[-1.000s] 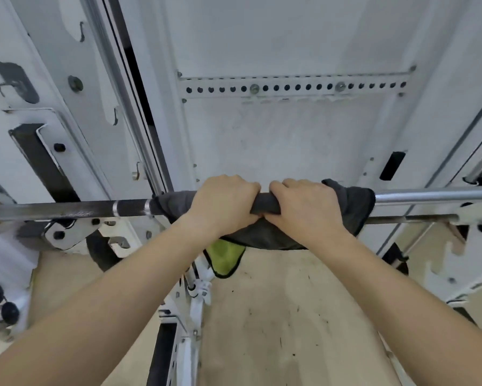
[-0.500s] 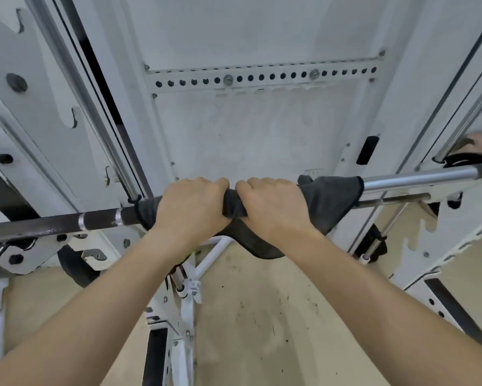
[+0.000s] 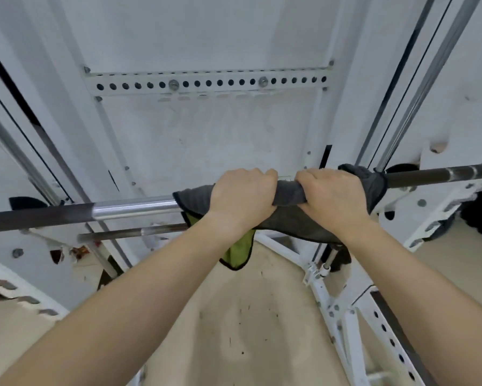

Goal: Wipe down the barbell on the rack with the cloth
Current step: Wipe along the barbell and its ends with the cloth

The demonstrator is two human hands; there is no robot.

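At rack: left hand (image 3: pixel 244 196), right hand (image 3: pixel 333 195) both clench grey cloth (image 3: pixel 288 192) around barbell (image 3: pixel 133 208). Mid-wipe; next, probably slide along bar.

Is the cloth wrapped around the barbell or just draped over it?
Wrapped. The grey cloth curls around the barbell under the left hand and right hand, with loose green-backed ends hanging below.

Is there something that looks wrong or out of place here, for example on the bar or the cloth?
Nothing stands out. The grey cloth is wrapped around the barbell, with the left hand and right hand closed over it. Only its green underside hangs loose below, normal for wiping.
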